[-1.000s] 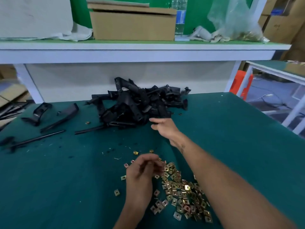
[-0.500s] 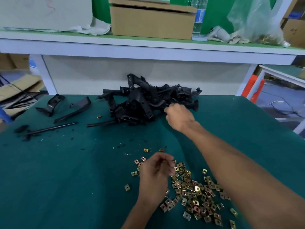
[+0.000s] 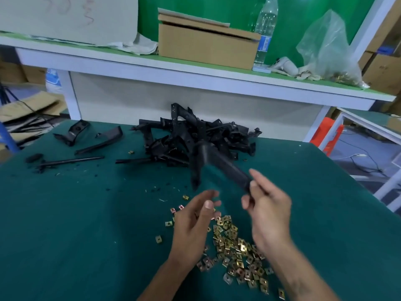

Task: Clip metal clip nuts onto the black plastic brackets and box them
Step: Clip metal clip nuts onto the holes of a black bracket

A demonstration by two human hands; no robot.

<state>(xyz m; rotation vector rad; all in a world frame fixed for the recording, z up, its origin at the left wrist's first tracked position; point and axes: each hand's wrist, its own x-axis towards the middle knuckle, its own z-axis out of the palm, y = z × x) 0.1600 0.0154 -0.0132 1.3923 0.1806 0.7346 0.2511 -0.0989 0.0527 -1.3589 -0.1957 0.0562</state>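
A: Black plastic bracket [image 3: 219, 164], blurred, angular, held above the surface [image 3: 65, 224] in front of the bracket pile [image 3: 195, 135]; our right hand [image 3: 268, 213] grips its near end.

B: Left hand [image 3: 196, 220] pinches something, perhaps a clip nut; we cannot tell. Risk: misaligned nut slips, drops among the clip nuts [image 3: 236, 250].

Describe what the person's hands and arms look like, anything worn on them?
Both arms are bare to the frame edge: no sleeves show. The left hand and right hand wear no gloves, and no rings, watch or bands are visible. Short, unpainted nails show on the left hand. Motion blur hides finer marks.
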